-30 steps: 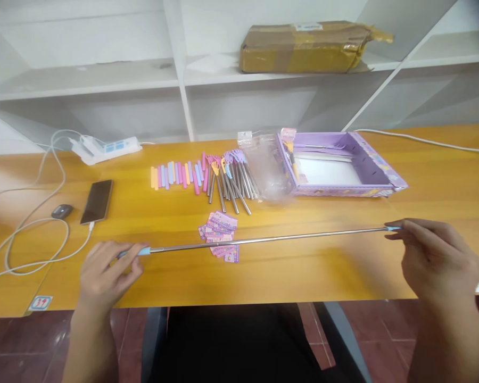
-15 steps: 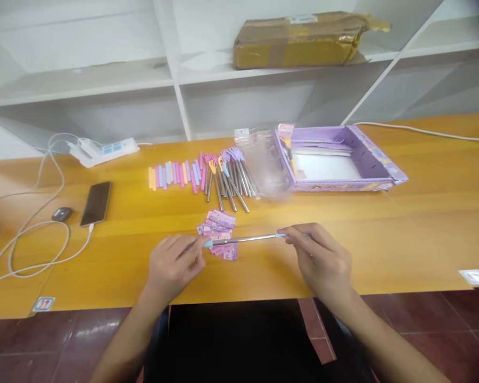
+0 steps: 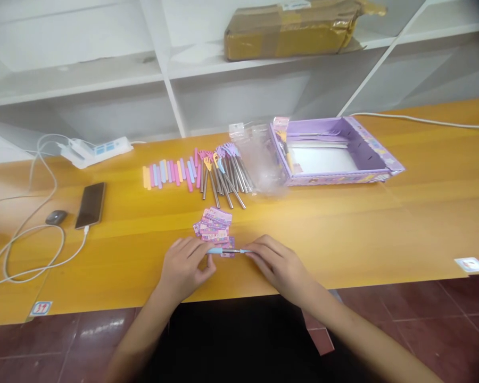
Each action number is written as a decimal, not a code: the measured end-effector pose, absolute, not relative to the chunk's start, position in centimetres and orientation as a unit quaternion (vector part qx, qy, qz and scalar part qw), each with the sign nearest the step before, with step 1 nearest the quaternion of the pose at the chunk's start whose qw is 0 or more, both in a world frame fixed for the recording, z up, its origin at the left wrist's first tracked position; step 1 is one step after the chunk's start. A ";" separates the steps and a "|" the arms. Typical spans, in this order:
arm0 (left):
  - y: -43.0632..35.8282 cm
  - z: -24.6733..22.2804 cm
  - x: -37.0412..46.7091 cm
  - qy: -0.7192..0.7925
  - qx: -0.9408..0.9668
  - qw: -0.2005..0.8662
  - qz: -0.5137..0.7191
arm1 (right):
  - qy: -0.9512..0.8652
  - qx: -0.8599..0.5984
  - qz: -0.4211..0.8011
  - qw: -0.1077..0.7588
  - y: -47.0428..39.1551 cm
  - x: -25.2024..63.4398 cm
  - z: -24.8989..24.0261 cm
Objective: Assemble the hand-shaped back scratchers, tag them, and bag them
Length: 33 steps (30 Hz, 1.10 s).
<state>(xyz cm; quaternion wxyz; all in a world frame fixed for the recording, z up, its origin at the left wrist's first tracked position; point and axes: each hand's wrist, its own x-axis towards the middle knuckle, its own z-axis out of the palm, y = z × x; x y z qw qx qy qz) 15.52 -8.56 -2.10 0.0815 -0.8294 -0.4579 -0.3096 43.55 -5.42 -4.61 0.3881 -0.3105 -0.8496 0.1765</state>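
Note:
A telescopic back scratcher (image 3: 230,251) with a light blue handle and a short metal rod lies level between my hands. My left hand (image 3: 183,264) is closed round the blue handle end. My right hand (image 3: 274,261) pinches the blue head end, most of which the fingers hide. Just behind and below the rod, printed pink and purple cards (image 3: 214,226) lie in an overlapping pile on the table. Farther back lies a heap of back scratchers (image 3: 223,173) with coloured claw heads and bare metal rods. Beside it, coloured handle sleeves (image 3: 170,173) lie in a row.
A purple display box (image 3: 339,175) holds a packed yellow scratcher and flat white pieces. Clear plastic bags (image 3: 259,159) lie against its left side. Leftward are a phone (image 3: 90,205) on a cable, a black mouse (image 3: 56,217) and a power strip (image 3: 98,153). A taped carton (image 3: 295,33) sits on the shelf.
My right hand has moved left toward my left hand, and the metal rod showing between them has become much shorter. Both hands still hold the back scratcher. The view has shifted slightly.

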 end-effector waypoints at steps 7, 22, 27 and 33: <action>-8.7 -2.8 15.9 -0.504 -0.823 0.099 -0.241 | -0.880 -0.304 0.131 0.340 -5.0 43.1 -5.8; -9.3 -2.9 15.7 -0.518 -0.853 -0.042 -0.052 | -0.902 -0.277 0.115 0.310 -5.7 43.0 -5.3; -9.5 -1.8 14.2 -0.566 -0.824 -0.034 0.020 | -0.899 -0.275 0.095 0.328 -4.8 43.7 -4.2; -11.1 -1.0 3.3 -0.563 -0.811 0.139 -0.074 | -0.856 -0.347 -0.049 0.379 -1.3 55.7 -2.6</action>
